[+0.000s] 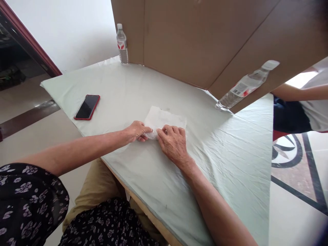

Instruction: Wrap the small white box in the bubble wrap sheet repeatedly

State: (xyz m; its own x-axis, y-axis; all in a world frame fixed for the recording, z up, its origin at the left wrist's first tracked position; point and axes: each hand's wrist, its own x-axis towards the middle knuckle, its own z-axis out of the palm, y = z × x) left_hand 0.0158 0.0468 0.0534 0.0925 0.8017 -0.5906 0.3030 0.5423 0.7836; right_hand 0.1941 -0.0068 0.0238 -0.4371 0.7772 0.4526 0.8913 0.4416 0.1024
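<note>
A thin, whitish, partly see-through sheet [165,118], perhaps plastic or tissue, lies spread on the cloth-covered table. At its near left corner, my left hand [138,131] pinches the edge between thumb and fingers. My right hand [173,141] rests over the near edge, fingers bent and closed down on the sheet, the thumb side close to my left fingertips. The part of the sheet under my right fingers is hidden. Between the two hands the edge looks crumpled.
A phone [87,107] in a red case lies left on the pale green tablecloth [123,89]. A brown cardboard panel [179,41] stands behind, with one water bottle [122,44] at its left and another bottle [246,87] at its right. Another person's arm [299,93] shows at right.
</note>
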